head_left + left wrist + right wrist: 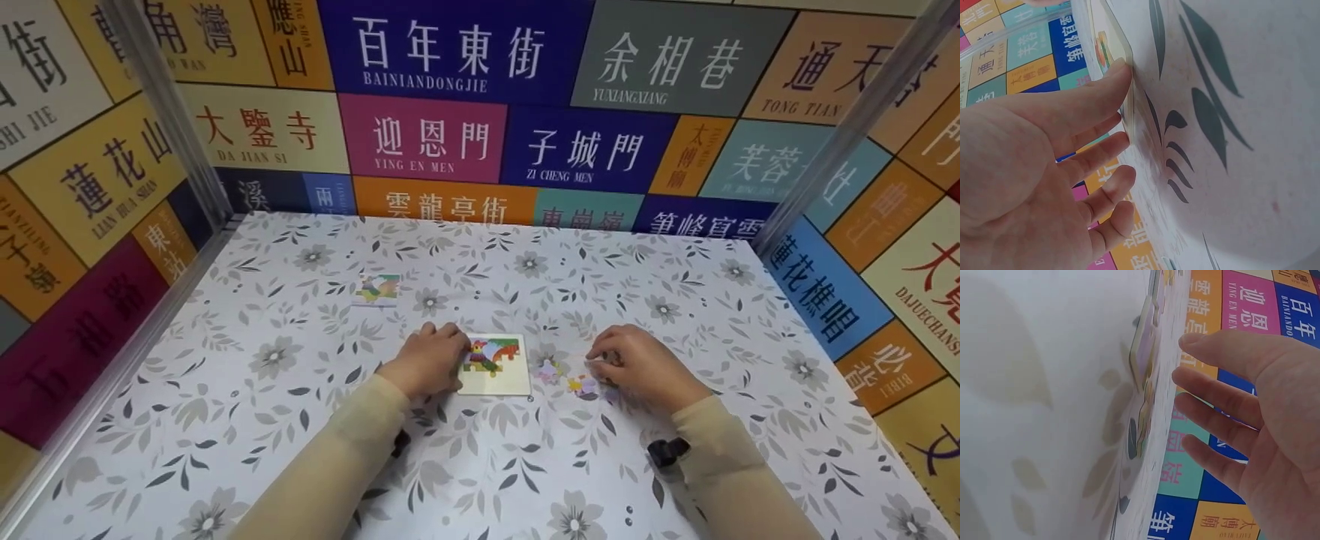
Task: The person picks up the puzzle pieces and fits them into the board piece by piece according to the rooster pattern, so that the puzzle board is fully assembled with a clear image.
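Note:
A small jigsaw board (495, 384) lies on the patterned tablecloth, its upper part filled with joined pieces showing a colourful bird (491, 354). My left hand (429, 360) holds the board's left side; in the left wrist view the thumb (1120, 73) lies on the board's edge and other fingertips touch its side. Right of the board are several loose jigsaw pieces, among them a pale purple piece (550, 369) and an orange and purple one (581, 385). Just above them hovers my right hand (645, 367), fingers loosely bent. No piece shows in it in the right wrist view.
Farther back on the left lies a small colourful picture card (377, 289). The floral tablecloth (277, 356) spreads under everything. Panels with coloured street-name signs (457, 52) stand behind and on both sides, with clear corner strips (172, 112).

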{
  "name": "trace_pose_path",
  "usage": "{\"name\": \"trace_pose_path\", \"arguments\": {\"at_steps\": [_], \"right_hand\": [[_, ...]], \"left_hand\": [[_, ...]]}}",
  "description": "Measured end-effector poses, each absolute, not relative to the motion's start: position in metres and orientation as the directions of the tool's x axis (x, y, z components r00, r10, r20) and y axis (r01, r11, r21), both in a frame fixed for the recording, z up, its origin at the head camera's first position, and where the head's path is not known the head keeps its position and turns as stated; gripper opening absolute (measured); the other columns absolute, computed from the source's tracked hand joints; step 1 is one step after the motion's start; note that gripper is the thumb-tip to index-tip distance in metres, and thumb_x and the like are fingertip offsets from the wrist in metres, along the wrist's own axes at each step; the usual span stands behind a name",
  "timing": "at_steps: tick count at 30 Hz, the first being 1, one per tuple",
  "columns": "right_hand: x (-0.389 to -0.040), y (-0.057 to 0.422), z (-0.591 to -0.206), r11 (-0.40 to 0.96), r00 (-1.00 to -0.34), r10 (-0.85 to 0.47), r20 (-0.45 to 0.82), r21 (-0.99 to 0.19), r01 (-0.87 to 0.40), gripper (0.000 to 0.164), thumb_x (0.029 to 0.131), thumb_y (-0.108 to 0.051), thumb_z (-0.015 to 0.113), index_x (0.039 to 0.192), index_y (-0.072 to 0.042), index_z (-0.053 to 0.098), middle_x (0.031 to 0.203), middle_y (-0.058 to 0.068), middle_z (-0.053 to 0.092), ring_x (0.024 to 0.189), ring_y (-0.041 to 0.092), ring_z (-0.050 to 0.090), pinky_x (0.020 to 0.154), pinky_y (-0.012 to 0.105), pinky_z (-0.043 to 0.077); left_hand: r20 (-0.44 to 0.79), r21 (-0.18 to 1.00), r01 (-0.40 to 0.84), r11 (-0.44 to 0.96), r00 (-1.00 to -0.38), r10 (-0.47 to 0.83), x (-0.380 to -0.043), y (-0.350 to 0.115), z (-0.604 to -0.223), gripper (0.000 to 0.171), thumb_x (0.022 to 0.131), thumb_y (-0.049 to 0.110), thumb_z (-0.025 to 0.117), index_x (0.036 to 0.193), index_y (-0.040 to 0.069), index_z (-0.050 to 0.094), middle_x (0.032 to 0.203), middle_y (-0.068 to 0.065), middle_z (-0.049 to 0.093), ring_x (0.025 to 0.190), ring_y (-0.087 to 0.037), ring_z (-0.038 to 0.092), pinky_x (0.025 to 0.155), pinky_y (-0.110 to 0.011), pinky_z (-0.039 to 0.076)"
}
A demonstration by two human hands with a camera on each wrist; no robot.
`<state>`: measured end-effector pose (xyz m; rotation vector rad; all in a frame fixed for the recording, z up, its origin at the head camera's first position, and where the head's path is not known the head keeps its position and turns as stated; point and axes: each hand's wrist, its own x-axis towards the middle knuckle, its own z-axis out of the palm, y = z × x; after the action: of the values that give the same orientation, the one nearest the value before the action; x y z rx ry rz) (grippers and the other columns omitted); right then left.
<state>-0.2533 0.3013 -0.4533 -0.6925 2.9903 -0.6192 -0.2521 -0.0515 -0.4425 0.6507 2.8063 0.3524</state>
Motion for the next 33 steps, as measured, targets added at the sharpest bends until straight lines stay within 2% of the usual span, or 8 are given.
{"name": "trace_pose_path", "arguments": {"at_steps": [12, 19, 26, 33], "right_hand": [[-0.252, 0.321, -0.449, 0.825, -0.902, -0.423, 0.082, -0.378, -0.421, 0.01, 0.093, -0.011, 0.076, 0.101, -0.011, 0.081, 0.108, 0.007, 0.073, 0.107, 0.031, 0.067, 0.099, 0.054, 0.052], [-0.251, 0.326, -0.449, 0.829, -0.907, -0.412, 0.089, -0.376, -0.413, 0.015, 0.093, -0.01, 0.075, 0.107, -0.008, 0.08, 0.11, 0.008, 0.074, 0.108, 0.031, 0.067, 0.099, 0.054, 0.052], [-0.249, 0.333, -0.449, 0.853, -0.926, -0.373, 0.048, -0.375, -0.363, 0.016, 0.091, -0.008, 0.075, 0.106, -0.009, 0.08, 0.112, 0.011, 0.073, 0.113, 0.036, 0.065, 0.104, 0.058, 0.049], [-0.246, 0.335, -0.45, 0.867, -0.943, -0.334, 0.0, -0.391, -0.307, 0.019, 0.089, -0.014, 0.079, 0.107, -0.011, 0.081, 0.11, 0.007, 0.073, 0.109, 0.031, 0.067, 0.101, 0.055, 0.051]], "left_hand": [[-0.192, 0.282, 0.404, 0.87, -0.865, 0.464, -0.254, -0.05, -0.445, 0.058, 0.088, 0.025, 0.083, 0.14, 0.014, 0.06, 0.143, -0.007, 0.056, 0.125, -0.031, 0.051, 0.11, -0.048, 0.043], [-0.176, 0.279, 0.409, 0.869, -0.868, 0.465, -0.253, -0.054, -0.443, 0.057, 0.087, 0.024, 0.084, 0.138, 0.014, 0.06, 0.142, -0.007, 0.057, 0.124, -0.031, 0.051, 0.108, -0.049, 0.044], [-0.152, 0.265, 0.416, 0.87, -0.873, 0.464, -0.252, -0.053, -0.443, 0.056, 0.086, 0.024, 0.085, 0.135, 0.011, 0.062, 0.139, -0.009, 0.058, 0.121, -0.033, 0.052, 0.106, -0.051, 0.045], [-0.182, 0.27, 0.389, 0.881, -0.877, 0.444, -0.253, -0.051, -0.445, 0.057, 0.086, 0.025, 0.084, 0.137, 0.014, 0.061, 0.143, -0.008, 0.057, 0.126, -0.032, 0.051, 0.11, -0.05, 0.043]]}}
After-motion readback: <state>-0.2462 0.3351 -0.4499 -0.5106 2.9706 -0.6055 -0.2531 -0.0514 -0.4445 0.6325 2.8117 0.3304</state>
